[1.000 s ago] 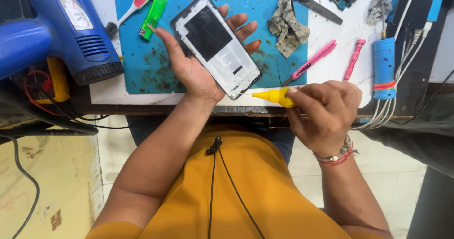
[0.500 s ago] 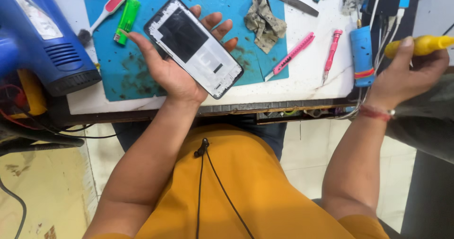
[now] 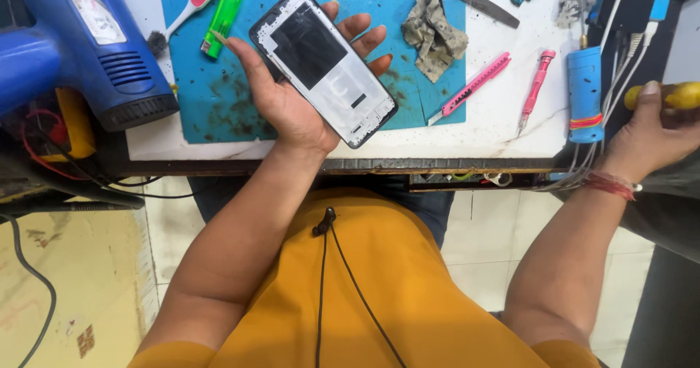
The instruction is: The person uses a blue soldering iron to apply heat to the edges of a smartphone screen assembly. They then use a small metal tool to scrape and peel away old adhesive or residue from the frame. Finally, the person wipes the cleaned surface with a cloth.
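your left hand (image 3: 292, 98) cradles the phone frame (image 3: 323, 65), long axis slanting toward the surface's near edge, while your right hand (image 3: 652, 131), closed on the yellow tool (image 3: 674, 95), sits well off past its right edge.

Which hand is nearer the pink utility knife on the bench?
Left. The left hand, holding the phone frame, sits just left of the pink utility knife; the right hand is off the bench's right edge.

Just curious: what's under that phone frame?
The left hand cradles the phone frame, over a blue mat. The palm and the mat directly beneath are hidden.
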